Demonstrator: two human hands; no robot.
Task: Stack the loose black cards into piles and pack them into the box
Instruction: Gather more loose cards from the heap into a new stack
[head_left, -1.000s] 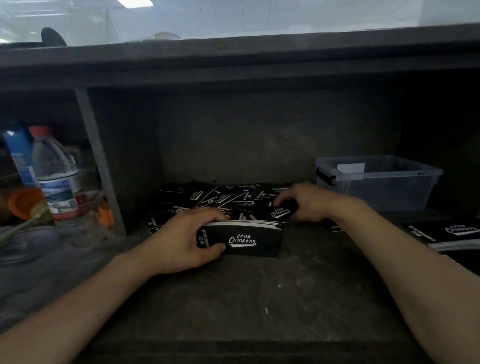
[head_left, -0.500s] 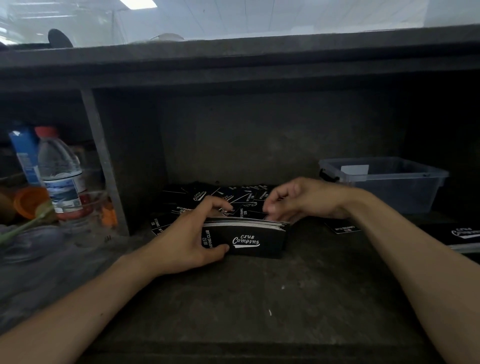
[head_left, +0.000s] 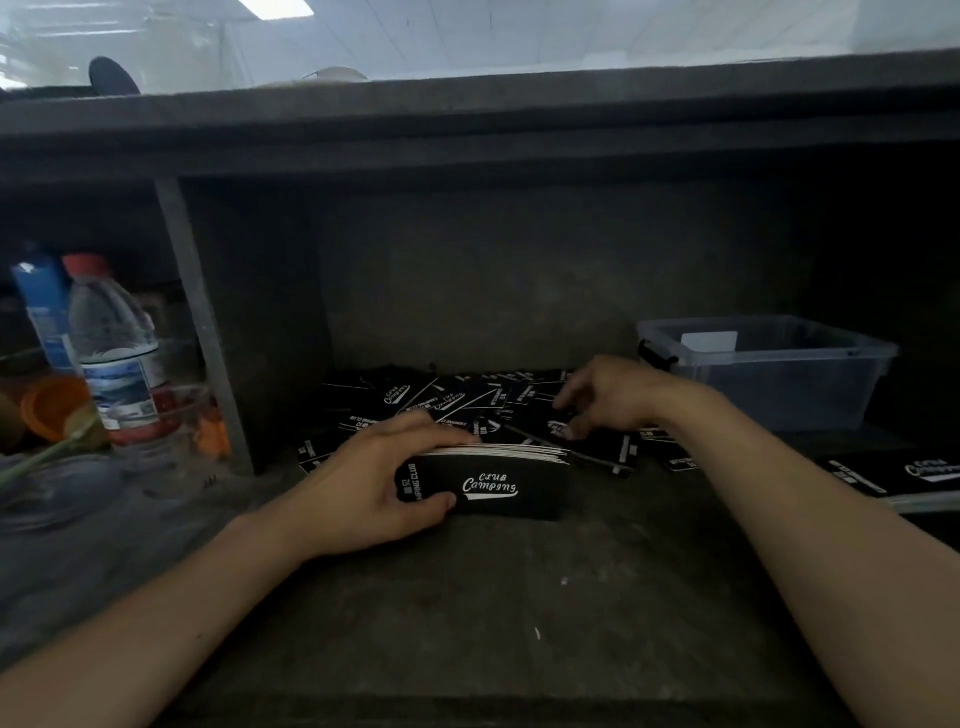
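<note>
A person's left hand (head_left: 363, 486) holds a stack of black cards (head_left: 498, 480) on edge on a dark grey surface (head_left: 467, 613), thumb pressed against the near face and fingers curled over the top edge, its grip closed on the stack. The front card bears white "Club Camping" lettering, and the pale edges of the cards show along the top of the stack.

Behind the stack, a loose heap of black cards (head_left: 441, 397) lies scattered flat toward the back wall of the recess, overlapping at many angles. The right hand (head_left: 608, 397) hangs over the right part of that heap, fingers bent downward and slightly spread, fingertips at or just above the cards; whether its grip has closed on a card cannot be told from this view.

A clear plastic box (head_left: 769, 371) with a black latch sits to the right at the back of the surface, well apart from the stack; it appears to hold no black cards. Another pile of black cards (head_left: 904, 478) lies at the right edge of the picture, in front of the box.

Left of a vertical divider (head_left: 200, 322), a water bottle (head_left: 117, 353) with a red cap stands beside an orange cup (head_left: 52, 408).
</note>
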